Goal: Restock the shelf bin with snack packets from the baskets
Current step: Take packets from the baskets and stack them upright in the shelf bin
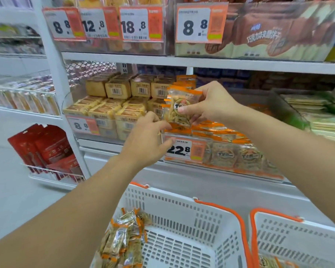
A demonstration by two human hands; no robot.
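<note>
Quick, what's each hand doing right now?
Left hand: fingers curled at the clear shelf bin front; grip unclear.
Right hand: pinching orange-edged clear snack packets above the bin.

We are in a shop aisle. White shelves [162, 59] hold packaged snacks behind orange price tags [201, 23] with barcodes, and near us sit white shopping baskets [191, 225] with orange handles.

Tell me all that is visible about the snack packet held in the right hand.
The snack packet is a small clear plastic pouch with orange top and bottom edges and a round dark label. Pale snack pieces show inside. It stands upright above the shelf bin, pinched by the right hand; the left hand reaches just below it.
</note>
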